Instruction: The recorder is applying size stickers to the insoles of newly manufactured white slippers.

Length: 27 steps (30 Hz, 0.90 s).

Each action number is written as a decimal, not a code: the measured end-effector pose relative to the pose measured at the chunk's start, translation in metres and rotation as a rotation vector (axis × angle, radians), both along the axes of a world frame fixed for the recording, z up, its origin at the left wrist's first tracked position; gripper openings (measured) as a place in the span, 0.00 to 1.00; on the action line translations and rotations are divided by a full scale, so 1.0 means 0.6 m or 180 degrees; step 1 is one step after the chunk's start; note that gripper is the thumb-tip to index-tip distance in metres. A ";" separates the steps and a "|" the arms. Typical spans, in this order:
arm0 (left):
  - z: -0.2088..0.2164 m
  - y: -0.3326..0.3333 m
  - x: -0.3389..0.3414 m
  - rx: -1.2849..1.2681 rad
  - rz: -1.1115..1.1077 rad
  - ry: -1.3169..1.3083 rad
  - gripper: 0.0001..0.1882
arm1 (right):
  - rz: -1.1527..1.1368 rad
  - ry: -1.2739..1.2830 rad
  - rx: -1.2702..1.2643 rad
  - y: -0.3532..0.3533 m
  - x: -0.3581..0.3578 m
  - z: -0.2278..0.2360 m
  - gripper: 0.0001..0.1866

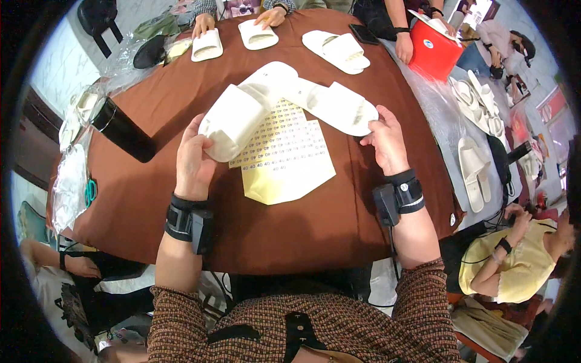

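My left hand [195, 158] is closed around the open end of a white slide sandal [235, 118], its broad strap facing up and its other end pointing away from me. Another white slide sandal [340, 107] is pinched at its near right end by my right hand [388, 140]. The far ends of the two sandals come close together in front of me. Below and between them lies a pale yellow sheet of small printed stickers [287, 172] on the brown tablecloth [315, 233], partly covered by the left sandal.
Across the table a co-worker's hands [204, 25] touch two white slides [258, 35]. A pair of slides [336, 51] lies at the far middle. A black cylinder [124, 130] and green-handled scissors [91, 192] are at left. More slides [474, 172] and a red box [433, 49] are at right.
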<state>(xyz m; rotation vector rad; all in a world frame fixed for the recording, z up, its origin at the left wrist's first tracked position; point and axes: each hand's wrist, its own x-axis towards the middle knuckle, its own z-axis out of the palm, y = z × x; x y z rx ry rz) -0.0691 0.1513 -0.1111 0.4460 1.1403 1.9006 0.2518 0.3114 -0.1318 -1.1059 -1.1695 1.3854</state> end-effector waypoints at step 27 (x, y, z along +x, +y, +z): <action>0.014 -0.009 0.066 0.0814 -0.1367 0.0709 0.45 | 0.1785 -0.1608 0.1235 -0.084 -0.165 0.112 0.27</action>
